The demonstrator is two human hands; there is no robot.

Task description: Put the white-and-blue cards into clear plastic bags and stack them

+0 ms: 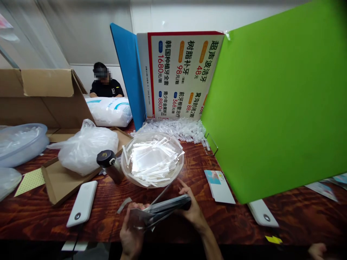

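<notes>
Low over the near part of the table, both my hands are closed on a flat stack of clear plastic sheets. Its layers look glossy, with a dark end on the right; what lies inside I cannot make out. My left hand grips the left end, fingers along the upper edge. At the right end my right hand wraps round, its forefinger lifted off toward the bowl. Just beyond the hands stands a round translucent bowl heaped with clear film pieces and strips. A narrow clear strip lies left of the stack.
A dark flask, a knotted plastic bag on cardboard and a white power bank stand left. Small clear plastic pieces pile behind the bowl. A green board leans at right, near cards. Someone sits behind; another hand shows lower right.
</notes>
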